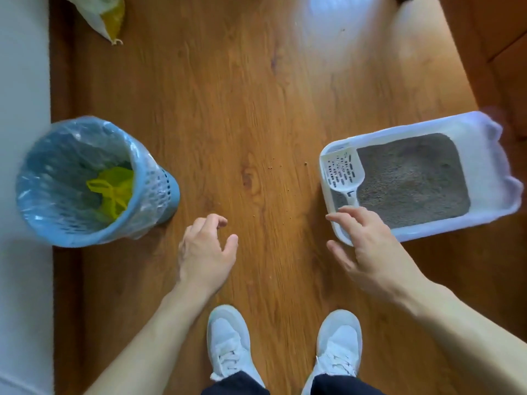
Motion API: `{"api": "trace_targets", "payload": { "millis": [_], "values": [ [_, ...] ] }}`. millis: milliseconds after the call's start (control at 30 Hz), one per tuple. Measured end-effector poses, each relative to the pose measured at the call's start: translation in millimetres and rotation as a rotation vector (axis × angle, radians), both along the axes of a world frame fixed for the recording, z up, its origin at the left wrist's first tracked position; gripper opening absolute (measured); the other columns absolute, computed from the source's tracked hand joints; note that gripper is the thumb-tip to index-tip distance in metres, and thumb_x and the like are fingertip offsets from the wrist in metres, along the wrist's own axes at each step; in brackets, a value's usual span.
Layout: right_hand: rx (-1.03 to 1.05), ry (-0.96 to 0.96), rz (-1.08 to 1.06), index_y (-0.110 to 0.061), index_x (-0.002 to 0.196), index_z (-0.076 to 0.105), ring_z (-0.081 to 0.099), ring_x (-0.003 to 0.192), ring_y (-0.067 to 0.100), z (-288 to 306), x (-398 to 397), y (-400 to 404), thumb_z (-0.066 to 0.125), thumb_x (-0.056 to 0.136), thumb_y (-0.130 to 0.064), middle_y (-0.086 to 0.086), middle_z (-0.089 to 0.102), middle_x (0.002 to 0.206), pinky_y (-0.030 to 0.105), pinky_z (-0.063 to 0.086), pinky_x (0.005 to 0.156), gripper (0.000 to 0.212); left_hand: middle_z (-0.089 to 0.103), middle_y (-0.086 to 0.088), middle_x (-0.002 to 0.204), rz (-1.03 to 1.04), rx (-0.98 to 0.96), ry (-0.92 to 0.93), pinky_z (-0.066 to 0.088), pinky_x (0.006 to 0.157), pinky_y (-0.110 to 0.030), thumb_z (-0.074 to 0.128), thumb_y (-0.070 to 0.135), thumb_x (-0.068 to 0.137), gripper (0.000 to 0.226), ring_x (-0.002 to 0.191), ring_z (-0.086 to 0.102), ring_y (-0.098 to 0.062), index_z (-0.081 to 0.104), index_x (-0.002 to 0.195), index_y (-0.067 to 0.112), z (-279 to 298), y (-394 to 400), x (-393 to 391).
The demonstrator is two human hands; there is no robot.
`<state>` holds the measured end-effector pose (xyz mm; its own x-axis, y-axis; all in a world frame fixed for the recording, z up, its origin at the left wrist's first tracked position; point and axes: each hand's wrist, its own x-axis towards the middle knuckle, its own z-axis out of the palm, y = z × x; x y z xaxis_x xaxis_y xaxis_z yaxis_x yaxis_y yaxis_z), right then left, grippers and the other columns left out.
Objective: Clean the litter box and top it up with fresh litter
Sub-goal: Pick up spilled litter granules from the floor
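A white litter box (482,143) sits on the wooden floor at the right, filled with grey litter (410,181). A white slotted scoop (342,172) rests in its near left corner, handle pointing toward me. My right hand (368,246) hovers over the box's near corner, fingers spread, fingertips just short of the scoop handle and holding nothing. My left hand (205,249) hangs above the bare floor in the middle, fingers loosely curled and empty. A blue bin (159,192) lined with a clear bag stands at the left, with a yellow bag (114,186) inside.
A white and yellow sack (105,15) lies on the floor at the top left. A few litter grains (273,166) are scattered between the bin and box. A white wall runs along the left edge. My two white shoes (228,340) stand at the bottom.
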<state>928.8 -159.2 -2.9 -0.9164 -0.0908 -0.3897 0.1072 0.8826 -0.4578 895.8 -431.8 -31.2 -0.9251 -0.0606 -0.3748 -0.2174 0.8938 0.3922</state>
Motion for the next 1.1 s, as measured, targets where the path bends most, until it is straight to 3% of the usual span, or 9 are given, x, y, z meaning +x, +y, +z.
{"api": "trace_targets", "payload": {
  "millis": [133, 467, 900, 1100],
  "values": [
    [0.014, 0.024, 0.083, -0.021, 0.133, 0.053, 0.045, 0.126, 0.023, -69, -21, -4, 0.060, 0.091, -0.035, 0.002, 0.049, 0.136, 0.043, 0.044, 0.104, 0.045, 0.064, -0.001, 0.112, -0.120, -0.033, 0.057, 0.050, 0.087, -0.040, 0.068, 0.031, 0.089, 0.029, 0.105, 0.058, -0.023, 0.062, 0.116, 0.020, -71, -6, -20],
    [-0.015, 0.189, 0.153, -0.024, 0.138, 0.048, 0.037, 0.136, 0.020, -194, -60, -20, 0.051, 0.093, -0.040, 0.002, 0.043, 0.145, 0.041, 0.042, 0.107, 0.047, 0.066, 0.004, 0.100, -0.392, -0.029, 0.174, 0.058, 0.079, -0.035, 0.077, 0.028, 0.084, 0.027, 0.094, 0.062, -0.016, 0.071, 0.110, 0.021, -221, -8, -56],
    [-0.076, 0.173, 0.028, -0.033, 0.141, 0.042, 0.027, 0.141, 0.007, -251, -44, -33, 0.044, 0.093, -0.049, -0.008, 0.033, 0.151, 0.033, 0.037, 0.112, 0.051, 0.065, 0.005, 0.080, -0.468, 0.016, 0.327, 0.055, 0.062, -0.033, 0.083, 0.022, 0.076, 0.014, 0.072, 0.058, -0.016, 0.074, 0.086, 0.018, -269, -6, -56],
    [-0.171, 0.196, -0.069, -0.031, 0.133, 0.050, 0.036, 0.133, 0.002, -255, -31, -35, 0.051, 0.093, -0.045, -0.011, 0.041, 0.142, 0.020, 0.032, 0.109, 0.043, 0.059, 0.002, 0.076, -0.621, -0.071, 0.419, 0.049, 0.055, -0.037, 0.065, 0.019, 0.088, 0.010, 0.066, 0.052, -0.019, 0.066, 0.078, 0.016, -270, -3, -58]
  ]
}}
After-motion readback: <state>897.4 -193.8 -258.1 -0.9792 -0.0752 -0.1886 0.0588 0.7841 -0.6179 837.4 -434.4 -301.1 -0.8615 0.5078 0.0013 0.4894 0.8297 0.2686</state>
